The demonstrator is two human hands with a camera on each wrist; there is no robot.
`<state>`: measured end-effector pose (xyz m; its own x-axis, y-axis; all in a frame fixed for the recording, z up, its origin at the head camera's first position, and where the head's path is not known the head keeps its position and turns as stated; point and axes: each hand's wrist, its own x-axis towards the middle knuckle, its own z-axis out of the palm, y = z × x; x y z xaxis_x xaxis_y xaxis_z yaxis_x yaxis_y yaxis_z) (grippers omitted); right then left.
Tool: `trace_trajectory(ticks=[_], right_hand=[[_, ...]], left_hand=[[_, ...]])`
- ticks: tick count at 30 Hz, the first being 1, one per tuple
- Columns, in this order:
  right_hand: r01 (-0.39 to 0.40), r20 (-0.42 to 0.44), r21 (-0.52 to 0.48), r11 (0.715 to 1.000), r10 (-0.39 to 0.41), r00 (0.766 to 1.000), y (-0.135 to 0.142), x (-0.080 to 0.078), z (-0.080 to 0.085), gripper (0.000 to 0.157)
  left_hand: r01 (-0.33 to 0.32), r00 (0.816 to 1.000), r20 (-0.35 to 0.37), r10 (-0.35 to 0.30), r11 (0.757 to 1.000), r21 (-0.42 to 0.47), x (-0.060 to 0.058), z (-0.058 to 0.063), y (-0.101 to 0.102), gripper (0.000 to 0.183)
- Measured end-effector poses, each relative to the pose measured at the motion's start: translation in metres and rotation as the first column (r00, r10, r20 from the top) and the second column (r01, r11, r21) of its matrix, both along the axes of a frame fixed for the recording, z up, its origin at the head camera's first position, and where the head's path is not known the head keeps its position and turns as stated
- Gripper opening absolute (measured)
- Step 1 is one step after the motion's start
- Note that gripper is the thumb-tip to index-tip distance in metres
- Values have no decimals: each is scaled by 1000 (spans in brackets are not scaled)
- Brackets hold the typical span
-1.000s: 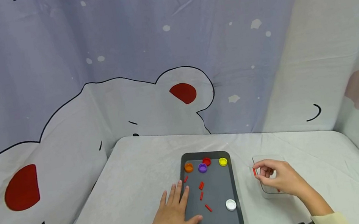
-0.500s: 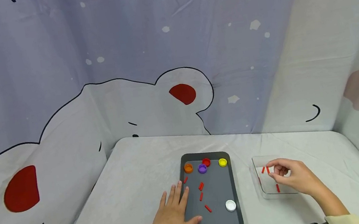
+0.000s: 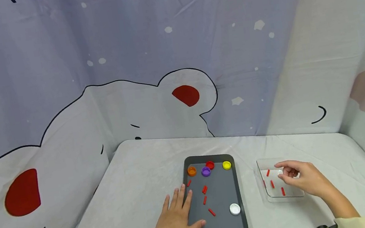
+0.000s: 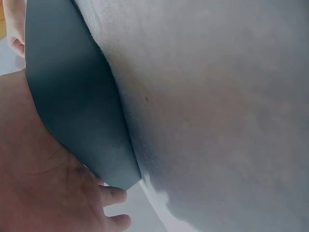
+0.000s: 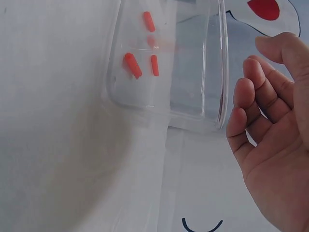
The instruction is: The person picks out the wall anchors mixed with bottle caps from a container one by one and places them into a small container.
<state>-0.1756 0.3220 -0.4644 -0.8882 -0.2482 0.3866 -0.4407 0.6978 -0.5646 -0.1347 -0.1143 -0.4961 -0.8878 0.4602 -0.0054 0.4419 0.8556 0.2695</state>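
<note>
My left hand [image 3: 173, 224] lies with spread fingers on the left edge of a dark grey tray [image 3: 222, 186]; the left wrist view shows its palm [image 4: 43, 174] against the tray's outer wall [image 4: 77, 96]. Small red sticks [image 3: 212, 212] are scattered inside the tray. To the right stands a clear plastic box [image 3: 275, 198], where a few more red sticks [image 3: 272, 184] lie on the bottom. Over the box's right side hovers my right hand [image 3: 305, 178], thumb and forefinger apart. In the right wrist view its loosely bent fingers [image 5: 244, 92] hold nothing beside the box wall.
Orange [image 3: 191, 171], purple [image 3: 206, 171], red [image 3: 210, 164] and yellow [image 3: 226, 165] round caps sit at the tray's far end. A white cap [image 3: 235, 209] is near its right wall. White cloth [image 3: 154, 164] covers the table, and a printed curtain [image 3: 143, 37] hangs behind.
My right hand carried a red stick rightward over the clear box and let go of it; the stick now lies inside. The fingers have parted. My left hand has stayed on the tray.
</note>
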Motion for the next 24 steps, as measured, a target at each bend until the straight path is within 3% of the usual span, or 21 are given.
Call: trace_trajectory(ticks=[7,14,19,24], right_hand=[[-9,37,-17,1000,10,999,-18,3,4,23],[-153,-2,-53,987,153,988,-56,0,7,24],[-303,-19,-73,950,302,953,-81,-7,1,27],[-422,39,-58,905,424,905,-103,-11,-1,27]], left_hand=[[-4,1000,-13,3,1000,-23,0,0,1,95],[-4,1000,-19,3,1000,-26,0,1,1,95],[3,1000,-23,-3,1000,-15,0,-1,1,95],[-9,1000,3,9,1000,-22,-1,-1,0,96]])
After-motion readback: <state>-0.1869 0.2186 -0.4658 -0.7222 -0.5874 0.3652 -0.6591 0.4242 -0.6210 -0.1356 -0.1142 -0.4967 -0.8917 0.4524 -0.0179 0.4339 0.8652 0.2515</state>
